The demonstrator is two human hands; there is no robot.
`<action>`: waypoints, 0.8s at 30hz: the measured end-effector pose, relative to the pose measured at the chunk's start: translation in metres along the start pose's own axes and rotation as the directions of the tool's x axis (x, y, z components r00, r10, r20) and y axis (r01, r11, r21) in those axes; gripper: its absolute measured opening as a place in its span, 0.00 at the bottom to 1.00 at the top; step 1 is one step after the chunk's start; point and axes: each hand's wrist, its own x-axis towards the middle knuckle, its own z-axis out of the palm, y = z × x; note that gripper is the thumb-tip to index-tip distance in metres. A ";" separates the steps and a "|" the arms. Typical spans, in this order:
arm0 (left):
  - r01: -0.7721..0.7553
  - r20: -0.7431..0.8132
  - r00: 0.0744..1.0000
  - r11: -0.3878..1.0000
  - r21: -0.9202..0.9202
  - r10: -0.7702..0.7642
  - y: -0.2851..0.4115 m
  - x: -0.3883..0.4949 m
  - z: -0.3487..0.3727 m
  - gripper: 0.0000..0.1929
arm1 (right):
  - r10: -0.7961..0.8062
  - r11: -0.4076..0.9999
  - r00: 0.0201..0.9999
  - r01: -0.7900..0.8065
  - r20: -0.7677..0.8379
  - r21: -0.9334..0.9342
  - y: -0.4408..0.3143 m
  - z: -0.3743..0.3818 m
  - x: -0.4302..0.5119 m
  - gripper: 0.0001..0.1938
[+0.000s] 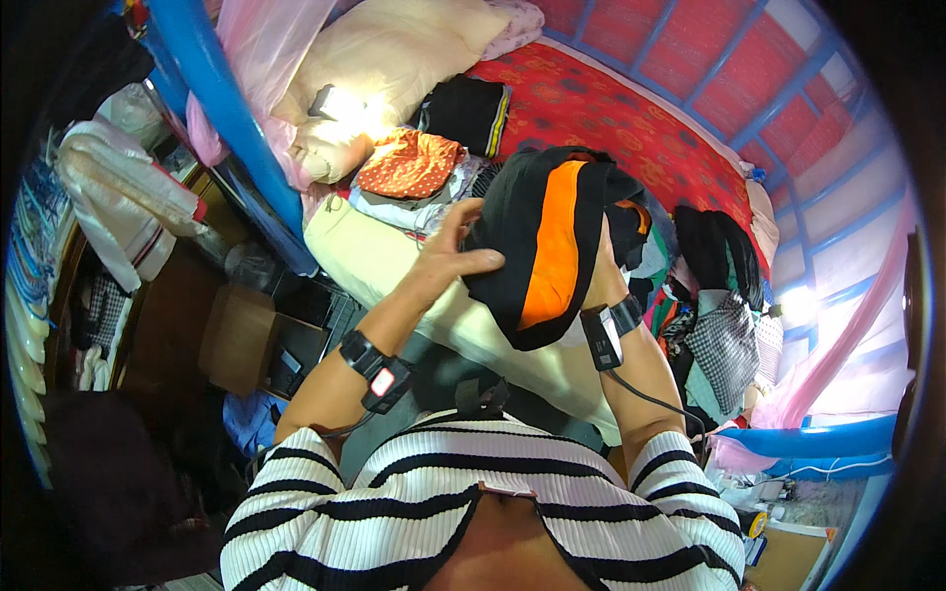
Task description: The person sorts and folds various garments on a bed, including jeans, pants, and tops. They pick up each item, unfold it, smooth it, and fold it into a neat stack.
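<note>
A bundled black garment with a wide orange stripe (553, 247) is held above the near edge of the bed. My left hand (454, 251) grips its left side, with the thumb in front and some fingers hidden by the cloth. On the other side, my right hand (602, 273) holds the garment's right edge, its fingers mostly covered by fabric. Just left of the garment lies a small pile of folded clothes topped by an orange polka-dot cloth (410, 162). Behind that sits a folded black garment with a yellow-and-white edge (462, 114).
A heap of mixed clothes with a checked cloth (724, 351) lies at right on the red patterned bedding (591, 111). Blue bed posts (229, 133) and pink netting (820, 347) frame the bed. An open cardboard box (236, 336) stands at lower left.
</note>
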 end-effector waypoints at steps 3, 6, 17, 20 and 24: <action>-0.045 0.016 0.999 0.979 0.200 0.043 0.013 0.005 0.018 0.56 | -0.107 0.994 0.993 0.106 -0.045 -0.035 0.011 0.024 0.010 0.23; -0.025 -0.113 0.992 0.956 0.293 0.061 0.009 0.012 0.022 0.45 | -0.195 0.981 0.980 0.195 0.037 0.001 0.017 0.037 0.021 0.23; -0.132 -0.454 0.890 0.927 -0.352 -0.046 0.046 0.020 -0.133 0.15 | -0.417 0.843 0.866 0.256 -0.275 -0.473 -0.072 -0.030 0.003 0.19; -0.187 -0.549 0.824 0.847 -0.497 -0.141 0.056 0.017 -0.173 0.11 | -0.493 0.855 0.814 0.388 -0.307 -0.345 -0.099 -0.051 -0.004 0.13; -0.155 -0.604 0.736 0.792 -0.591 -0.306 0.031 0.008 -0.201 0.10 | -0.506 0.862 0.817 0.495 -0.277 -0.114 -0.122 -0.054 -0.012 0.09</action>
